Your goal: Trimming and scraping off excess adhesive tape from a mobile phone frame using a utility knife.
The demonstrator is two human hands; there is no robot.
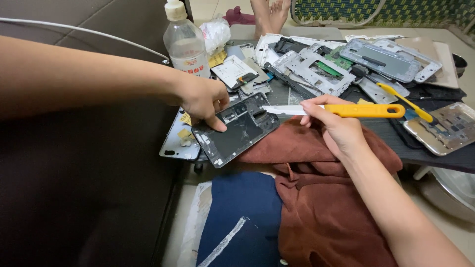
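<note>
We find the left hand pressing its fingers down on the dark phone frame, which lies tilted on the brown cloth. The right hand grips a yellow-handled blade (long axis horizontal), its tip pointing left at the frame's upper right edge.

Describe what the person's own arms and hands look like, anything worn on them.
Both arms are bare as far up as the picture shows: no sleeves, gloves, watch or bracelets. The left hands and right hands show no rings on the fingers in view. Fingernails are short and unpainted. No markings or bandages show on either forearm.
</note>
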